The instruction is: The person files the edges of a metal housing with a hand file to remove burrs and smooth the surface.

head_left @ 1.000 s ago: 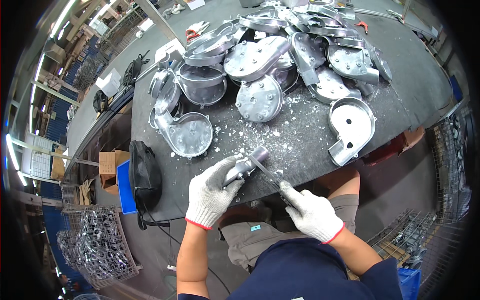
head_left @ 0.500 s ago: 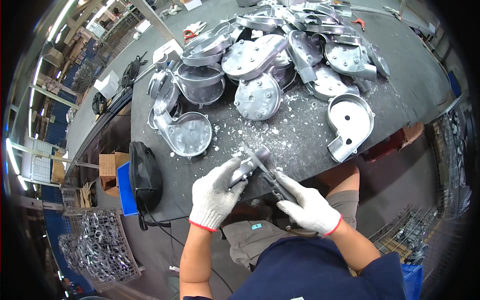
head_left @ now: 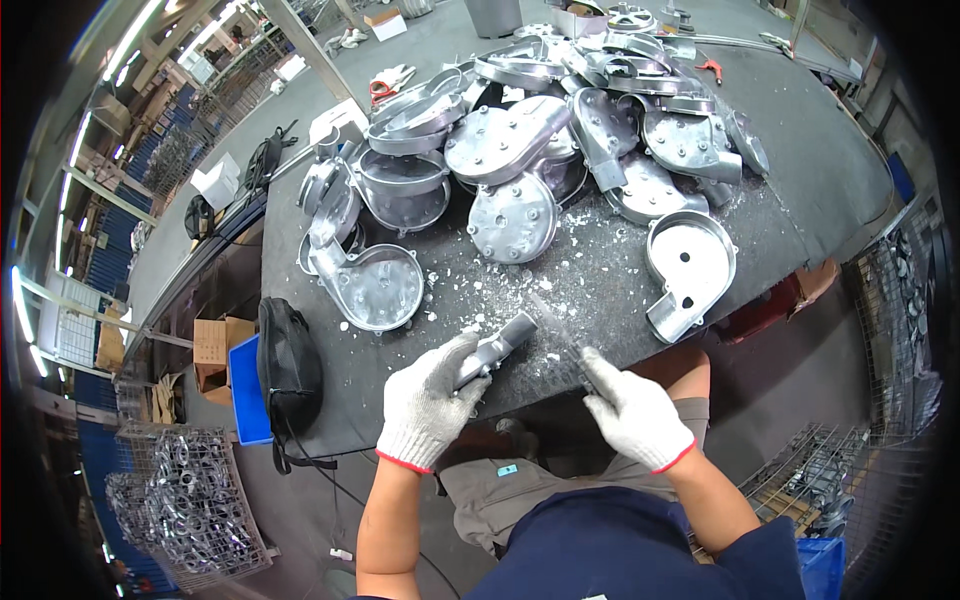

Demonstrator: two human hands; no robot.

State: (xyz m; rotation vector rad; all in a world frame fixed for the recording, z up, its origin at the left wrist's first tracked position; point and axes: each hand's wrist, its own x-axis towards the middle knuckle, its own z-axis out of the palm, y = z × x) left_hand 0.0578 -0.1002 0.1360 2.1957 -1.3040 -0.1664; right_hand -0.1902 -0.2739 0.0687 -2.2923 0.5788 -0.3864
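Observation:
My left hand, in a white knit glove with a red cuff, is closed around a small silver metal casting with a tube-like end. The tube end points up and right, over the near edge of the dark table. To its right, my gloved right hand is closed on a hand tool with a dark handle and a thin blade, smeared by motion. The blade is beside the tube end, apart from it. Metal flakes lie on the tabletop beyond both hands.
A heap of round silver housings covers the table's far side. Single housings lie at left and right. A black bag sits at the left edge, above a blue bin. Wire baskets of metal parts stand on the floor.
The tool in my right hand has moved right, away from the casting's tube end. My left hand keeps its hold, the casting tipped slightly. The view has shifted a little.

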